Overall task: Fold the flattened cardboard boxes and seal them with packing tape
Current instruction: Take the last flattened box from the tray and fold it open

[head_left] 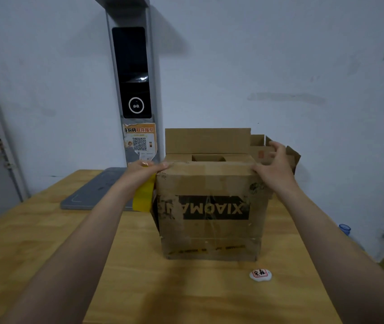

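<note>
A brown cardboard box (210,220) with an upside-down black logo stands upright in the middle of the wooden table (45,242). Its near top flap is folded down; the far flap (207,140) stands up. My left hand (143,170) rests on the box's top left corner, fingers straight along the near flap. My right hand (274,163) is at the top right corner, thumb on the near flap, fingers spread over the side flap. A yellow tape dispenser (143,198) sits just left of the box, partly hidden by my left forearm.
A grey flat pad (92,190) lies at the table's back left. Behind it a grey kiosk column (134,90) with a dark screen stands against the wall. A small white round object (260,275) lies near the box's front right. More cardboard (291,155) sits behind the box.
</note>
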A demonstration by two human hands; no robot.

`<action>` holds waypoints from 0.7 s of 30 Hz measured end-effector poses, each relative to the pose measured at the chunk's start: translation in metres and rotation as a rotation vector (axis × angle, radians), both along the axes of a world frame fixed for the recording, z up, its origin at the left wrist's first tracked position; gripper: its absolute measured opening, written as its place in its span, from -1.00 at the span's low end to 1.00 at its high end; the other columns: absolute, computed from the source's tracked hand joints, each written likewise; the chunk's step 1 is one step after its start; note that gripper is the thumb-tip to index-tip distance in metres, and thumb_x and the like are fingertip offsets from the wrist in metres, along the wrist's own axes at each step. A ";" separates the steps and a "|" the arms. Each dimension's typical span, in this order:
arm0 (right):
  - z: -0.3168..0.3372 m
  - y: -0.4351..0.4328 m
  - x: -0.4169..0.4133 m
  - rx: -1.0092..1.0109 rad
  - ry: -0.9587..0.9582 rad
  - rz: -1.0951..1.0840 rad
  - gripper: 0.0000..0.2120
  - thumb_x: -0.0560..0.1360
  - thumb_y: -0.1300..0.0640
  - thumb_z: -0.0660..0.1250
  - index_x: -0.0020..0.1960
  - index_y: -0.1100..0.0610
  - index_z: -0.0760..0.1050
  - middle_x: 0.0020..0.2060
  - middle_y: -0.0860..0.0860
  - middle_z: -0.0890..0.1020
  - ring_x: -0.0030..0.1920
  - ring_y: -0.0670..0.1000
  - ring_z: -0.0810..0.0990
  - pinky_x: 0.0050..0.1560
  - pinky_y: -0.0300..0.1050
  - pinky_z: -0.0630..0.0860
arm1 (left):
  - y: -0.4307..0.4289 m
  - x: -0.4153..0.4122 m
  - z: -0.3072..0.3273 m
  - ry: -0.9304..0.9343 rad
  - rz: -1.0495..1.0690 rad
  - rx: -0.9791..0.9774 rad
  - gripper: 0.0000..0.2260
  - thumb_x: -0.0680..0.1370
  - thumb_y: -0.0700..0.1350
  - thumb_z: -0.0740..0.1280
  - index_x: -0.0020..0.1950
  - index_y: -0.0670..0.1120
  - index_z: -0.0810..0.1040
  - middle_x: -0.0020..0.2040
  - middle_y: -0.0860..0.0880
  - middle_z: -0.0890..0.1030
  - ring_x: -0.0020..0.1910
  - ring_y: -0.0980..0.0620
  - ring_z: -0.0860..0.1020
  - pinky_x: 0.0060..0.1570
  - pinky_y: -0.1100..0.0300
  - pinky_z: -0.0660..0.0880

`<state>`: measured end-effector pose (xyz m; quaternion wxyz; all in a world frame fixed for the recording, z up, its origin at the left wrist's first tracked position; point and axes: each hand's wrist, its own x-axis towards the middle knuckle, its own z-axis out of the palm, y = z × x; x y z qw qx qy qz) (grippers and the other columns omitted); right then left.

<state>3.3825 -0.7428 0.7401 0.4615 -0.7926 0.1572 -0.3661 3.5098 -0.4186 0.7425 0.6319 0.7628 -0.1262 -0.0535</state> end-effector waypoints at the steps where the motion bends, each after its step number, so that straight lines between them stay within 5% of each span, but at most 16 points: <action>1: 0.005 -0.003 0.004 -0.034 0.035 -0.003 -0.16 0.48 0.18 0.52 0.60 0.02 0.12 0.49 0.09 0.30 0.44 0.12 0.36 0.35 0.05 0.47 | -0.001 0.001 0.000 -0.019 0.026 0.023 -0.26 0.11 0.39 0.60 0.15 0.00 0.65 0.34 -0.08 0.56 0.36 -0.17 0.48 0.39 -0.19 0.41; 4: 0.023 -0.014 0.015 -0.091 0.168 -0.005 -0.01 0.39 0.13 0.58 0.62 0.00 0.04 0.52 0.13 0.18 0.46 0.18 0.33 0.40 0.15 0.46 | -0.005 0.009 0.001 -0.014 0.069 0.060 -0.40 0.26 0.25 0.63 0.15 -0.05 0.63 0.40 -0.06 0.51 0.37 -0.12 0.44 0.40 -0.09 0.38; 7: 0.036 -0.023 0.031 -0.139 0.299 0.034 0.13 0.34 0.07 0.61 0.64 -0.07 -0.08 0.59 0.11 0.05 0.54 0.22 0.20 0.44 0.24 0.39 | -0.010 0.021 0.008 -0.056 0.096 0.101 -0.59 0.31 0.13 0.65 -0.01 -0.04 0.59 0.34 -0.08 0.54 0.19 -0.04 0.45 0.18 0.05 0.40; 12: 0.046 -0.031 0.059 -0.183 0.339 0.157 0.23 0.34 0.11 0.64 0.64 -0.13 -0.21 0.65 0.05 -0.02 0.58 0.25 0.16 0.38 0.13 0.41 | -0.012 0.031 0.022 -0.120 0.105 0.252 -0.26 0.32 0.10 0.66 0.39 -0.17 0.52 0.32 -0.12 0.57 0.27 -0.17 0.53 0.28 -0.07 0.51; 17: 0.046 -0.043 0.089 -0.085 0.354 0.269 0.28 0.34 0.14 0.66 0.65 -0.11 -0.27 0.64 0.13 0.04 0.58 0.24 0.18 0.23 -0.02 0.31 | -0.016 0.036 0.013 -0.095 0.113 0.402 -0.42 0.32 -0.11 0.68 0.23 -0.15 0.51 -0.07 -0.06 0.62 -0.28 0.08 0.65 -0.41 0.23 0.52; 21: 0.032 -0.047 0.103 -0.150 0.384 0.424 0.26 0.35 0.16 0.66 0.63 -0.22 -0.24 0.46 0.16 0.33 0.47 0.17 0.35 0.09 -0.12 0.46 | -0.014 0.048 -0.025 0.028 0.110 0.307 -0.63 0.33 -0.15 0.67 -0.02 -0.10 0.56 -0.05 -0.13 0.67 -0.15 -0.05 0.65 -0.08 0.06 0.62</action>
